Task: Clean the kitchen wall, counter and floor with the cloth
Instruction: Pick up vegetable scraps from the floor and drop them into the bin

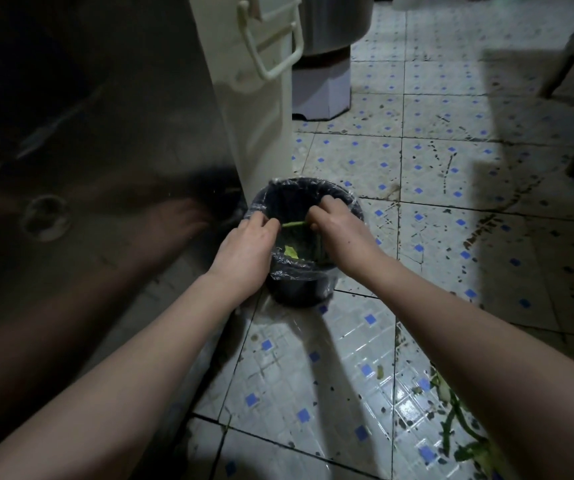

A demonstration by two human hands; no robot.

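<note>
Two pinches, left hand [247, 251] and right hand [339, 230], holding stem [294, 223]; we are centring it over bin [299, 294].

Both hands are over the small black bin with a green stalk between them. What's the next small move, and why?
Probably release the green stalk so it drops into the bin. The left hand and right hand each appear to pinch one end of it directly above the lined opening, where a leaf scrap already lies, and more green scraps wait on the floor nearby.
</note>
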